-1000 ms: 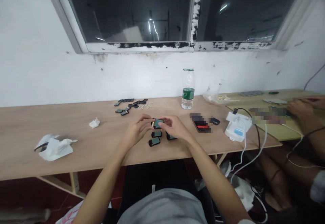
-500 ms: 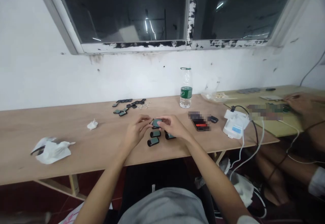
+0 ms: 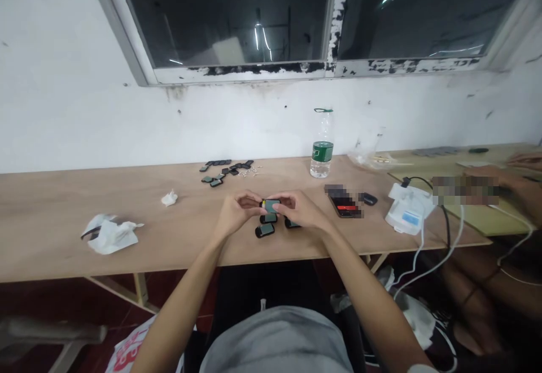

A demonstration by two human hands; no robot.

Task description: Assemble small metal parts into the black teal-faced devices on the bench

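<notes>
Between my two hands is a small dark device with a grey-green face (image 3: 271, 207) and a bit of yellow at its left end. My left hand (image 3: 242, 210) grips its left end. My right hand (image 3: 295, 209) grips the right end, thumb on the face. Just below lie two similar black devices, one partly under the held one (image 3: 268, 219) and one nearer the table edge (image 3: 265, 230). Another dark device (image 3: 292, 223) is partly hidden by my right hand. Farther back, several dark pieces (image 3: 215, 182) lie beside small white bits (image 3: 249, 172).
On the wooden table (image 3: 182, 249) are crumpled tissues (image 3: 114, 236), a water bottle (image 3: 322, 156), a phone (image 3: 345, 203), a black fob (image 3: 368, 198) and a white box with cables (image 3: 406, 215). At the right, another person's hands are over a yellowish board (image 3: 470, 215).
The view has shifted, so the scene sits farther right. My left fingers have closed in on the left end of the device, where yellow now shows.
</notes>
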